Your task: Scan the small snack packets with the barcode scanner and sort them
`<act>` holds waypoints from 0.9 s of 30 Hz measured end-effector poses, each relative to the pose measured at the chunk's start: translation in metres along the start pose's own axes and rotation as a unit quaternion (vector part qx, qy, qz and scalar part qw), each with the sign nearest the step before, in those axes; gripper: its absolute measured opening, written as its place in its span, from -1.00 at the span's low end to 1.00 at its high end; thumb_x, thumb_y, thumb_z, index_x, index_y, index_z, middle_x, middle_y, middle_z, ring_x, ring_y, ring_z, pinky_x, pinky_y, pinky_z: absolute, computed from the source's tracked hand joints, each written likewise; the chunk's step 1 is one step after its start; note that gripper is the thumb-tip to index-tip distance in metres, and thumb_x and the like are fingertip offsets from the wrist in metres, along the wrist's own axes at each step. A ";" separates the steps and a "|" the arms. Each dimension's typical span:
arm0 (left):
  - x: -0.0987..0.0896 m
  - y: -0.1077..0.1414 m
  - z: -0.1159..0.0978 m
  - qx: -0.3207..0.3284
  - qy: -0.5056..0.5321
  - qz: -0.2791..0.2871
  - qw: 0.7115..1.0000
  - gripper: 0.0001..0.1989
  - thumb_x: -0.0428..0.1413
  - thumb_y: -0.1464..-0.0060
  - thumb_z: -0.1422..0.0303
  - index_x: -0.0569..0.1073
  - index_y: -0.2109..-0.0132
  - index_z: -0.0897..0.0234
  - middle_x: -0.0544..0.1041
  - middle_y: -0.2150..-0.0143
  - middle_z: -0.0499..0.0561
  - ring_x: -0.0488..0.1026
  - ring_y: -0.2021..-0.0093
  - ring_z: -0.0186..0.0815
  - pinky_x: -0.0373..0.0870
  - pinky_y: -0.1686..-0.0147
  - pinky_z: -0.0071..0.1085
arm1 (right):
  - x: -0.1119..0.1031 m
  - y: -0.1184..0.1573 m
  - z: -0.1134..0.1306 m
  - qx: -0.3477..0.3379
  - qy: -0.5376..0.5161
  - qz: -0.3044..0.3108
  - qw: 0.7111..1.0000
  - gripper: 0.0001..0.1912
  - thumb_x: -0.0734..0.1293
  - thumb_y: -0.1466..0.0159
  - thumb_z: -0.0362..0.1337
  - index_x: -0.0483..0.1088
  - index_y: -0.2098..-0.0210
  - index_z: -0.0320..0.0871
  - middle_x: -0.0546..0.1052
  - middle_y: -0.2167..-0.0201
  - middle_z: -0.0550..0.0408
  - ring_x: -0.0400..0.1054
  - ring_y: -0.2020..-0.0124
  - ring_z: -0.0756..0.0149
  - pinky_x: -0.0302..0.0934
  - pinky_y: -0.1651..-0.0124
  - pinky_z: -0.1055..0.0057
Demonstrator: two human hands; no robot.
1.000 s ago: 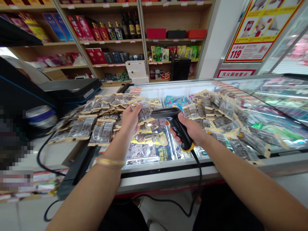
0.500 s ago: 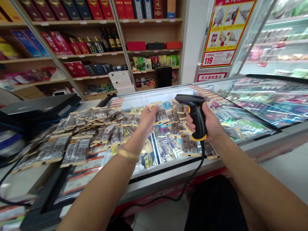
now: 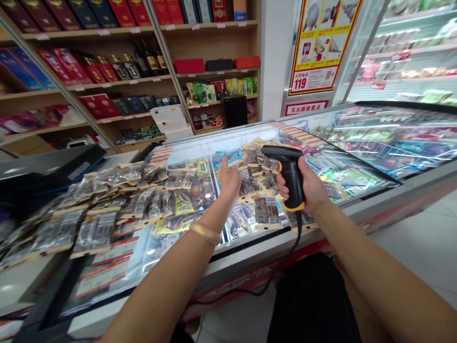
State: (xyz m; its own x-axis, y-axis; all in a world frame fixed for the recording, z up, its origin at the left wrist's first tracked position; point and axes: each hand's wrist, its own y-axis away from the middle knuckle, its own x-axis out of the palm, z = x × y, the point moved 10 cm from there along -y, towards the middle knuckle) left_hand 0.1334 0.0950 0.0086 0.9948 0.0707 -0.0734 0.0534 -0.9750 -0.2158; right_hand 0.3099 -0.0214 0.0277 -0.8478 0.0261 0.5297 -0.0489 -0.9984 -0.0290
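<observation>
My right hand [image 3: 311, 185] is wrapped round the grip of a black and yellow barcode scanner [image 3: 293, 178], its head pointing left over the glass-topped freezer [image 3: 185, 146]. My left hand [image 3: 230, 182], with a gold bangle on the wrist, is open at the left edge of a pile of small clear packets [image 3: 267, 209] with dark contents. Its thumb stands up, apart from the fingers, which are partly hidden behind the hand. A larger heap of the same packets [image 3: 98, 228] lies on the left, spread over the counter and the glass.
The scanner's cable [image 3: 282, 264] hangs across the freezer's front edge. A dark flat device [image 3: 53, 162] stands at the far left. Behind are shelves [image 3: 214, 74] with boxes and bottles, and a poster [image 3: 323, 47]. Frozen goods show through the glass.
My left hand has let go of a packet on the right-hand pile and shifted slightly right, its thumb now raised. The scanner remains in my right hand. The view has turned a little right.
</observation>
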 end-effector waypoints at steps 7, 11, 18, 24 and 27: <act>-0.038 -0.006 -0.013 0.008 -0.027 -0.034 0.999 -0.41 -0.01 -0.13 0.49 0.34 -0.32 0.25 0.36 -0.41 0.10 0.25 -0.43 -0.22 0.12 -0.44 -0.23 | 0.020 -0.003 0.000 -0.006 0.012 0.018 1.000 -0.39 0.30 -0.27 0.30 0.44 0.20 -0.19 0.36 0.59 0.19 0.17 0.68 0.46 0.10 0.66 0.51; -0.092 -0.021 -0.025 0.048 -0.087 -0.078 0.992 -0.45 -0.01 -0.14 0.48 0.38 -0.28 0.30 0.43 -0.34 0.17 0.36 -0.34 -0.17 0.21 -0.39 -0.18 | 0.054 -0.011 -0.006 0.007 0.004 0.053 0.999 -0.38 0.26 -0.30 0.30 0.43 0.20 -0.19 0.37 0.59 0.19 0.20 0.67 0.46 0.14 0.65 0.52; -0.152 -0.043 -0.035 0.050 -0.386 -0.039 0.920 -0.51 0.01 -0.18 0.42 0.44 -0.23 0.42 0.50 -0.25 0.30 0.41 -0.29 -0.03 0.26 -0.34 -0.09 | 0.143 -0.033 -0.045 0.086 -0.005 0.110 0.990 -0.37 0.18 -0.37 0.28 0.43 0.14 -0.20 0.38 0.61 0.19 0.20 0.70 0.46 0.14 0.67 0.53; -0.147 -0.036 -0.012 0.029 -0.529 0.017 0.848 -0.59 0.06 -0.20 0.35 0.50 -0.14 0.46 0.54 -0.15 0.39 0.44 -0.24 0.06 0.30 -0.28 -0.11 | 0.162 -0.044 -0.100 0.155 0.010 0.099 0.983 -0.38 0.16 -0.38 0.27 0.41 0.15 -0.19 0.38 0.64 0.19 0.17 0.73 0.46 0.11 0.70 0.53; -0.145 -0.031 -0.004 0.050 -0.517 0.014 0.854 -0.65 0.12 -0.16 0.35 0.52 -0.07 0.38 0.53 -0.14 0.37 0.44 -0.22 0.09 0.31 -0.25 -0.08 | 0.150 -0.043 -0.114 0.174 0.022 0.079 0.981 -0.40 0.15 -0.39 0.26 0.40 0.19 -0.19 0.35 0.67 0.19 0.18 0.72 0.44 0.12 0.70 0.53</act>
State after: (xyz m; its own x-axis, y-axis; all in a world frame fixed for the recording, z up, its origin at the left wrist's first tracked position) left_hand -0.0122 0.1138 0.0299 0.3843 0.2462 -0.8898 -0.0286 -0.9602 -0.2780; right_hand 0.1244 0.0316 0.0121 -0.8523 -0.1356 0.5052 0.2616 -0.9468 0.1872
